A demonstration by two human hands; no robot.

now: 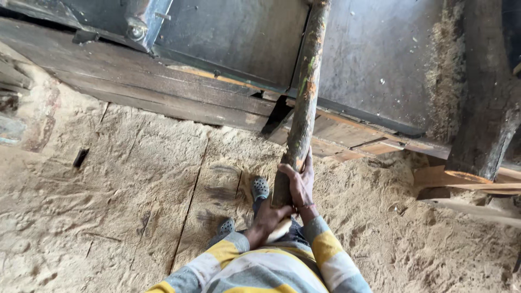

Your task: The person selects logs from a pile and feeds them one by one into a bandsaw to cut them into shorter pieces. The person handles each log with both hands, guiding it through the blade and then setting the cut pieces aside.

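A long, rough wooden pole (304, 92) runs from the person's hands up and away to the top edge of the view, its bark patchy with green and orange. Its near end sits low in front of the person's body, above the feet.

The right hand (298, 182) grips the pole from the right side, fingers (287, 169) wrapped and pressed together around the shaft. The left hand (268, 217) holds the pale cut end of the pole just below, fingers closed round it; the two hands sit close together, nearly touching. Both sleeves are striped grey, white and yellow.

Below the hands, two grey perforated clogs (259, 188) stand on a plank floor (152, 179) covered in sawdust, with dark seams between the boards. To the left the floor lies open and wide, with only a small dark slot (80, 157) in it.

Ahead, the pole crosses a step of dark timber beams (163, 92) and lies over a large grey metal surface (374, 59). On the right, a heavy dark log (488, 108) stands close to the edge of the view, with pale offcut boards (467, 182) at its foot and sawdust heaped along the metal's right edge.
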